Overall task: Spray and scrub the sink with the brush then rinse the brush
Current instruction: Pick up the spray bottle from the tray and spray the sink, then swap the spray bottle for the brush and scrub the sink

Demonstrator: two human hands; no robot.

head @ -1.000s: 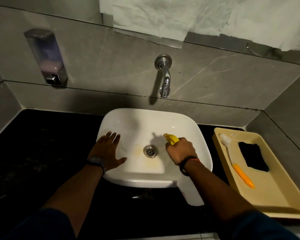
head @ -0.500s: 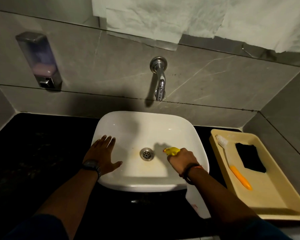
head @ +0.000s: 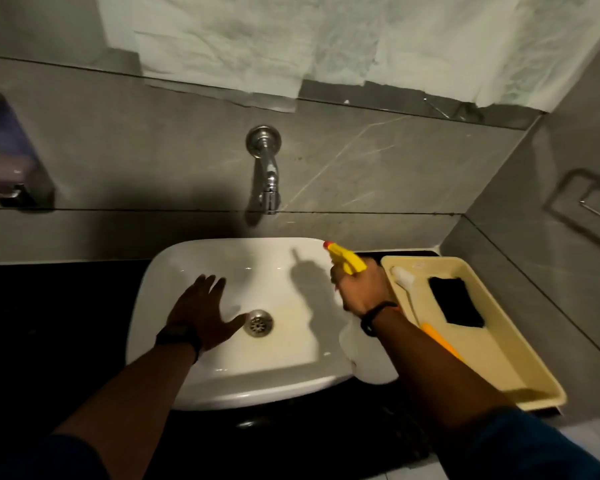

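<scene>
Sink (head: 222,382): white, rounded-square vessel basin on dark tabletop; metal drain (head: 258,323) at centre, yellowish staining around and right of drain.

Spray bottle (head: 347,263): yellow trigger head with red nozzle tip, raised over the sink's right rear corner, nozzle pointing left and away; pale body hangs below.

Brush (head: 409,292): white bristle head, orange handle, lying lengthwise in cream tray right of sink, bristle end farthest away.

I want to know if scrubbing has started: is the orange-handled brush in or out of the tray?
In. The orange-handled brush lies in the cream plastic tray, untouched.
</scene>
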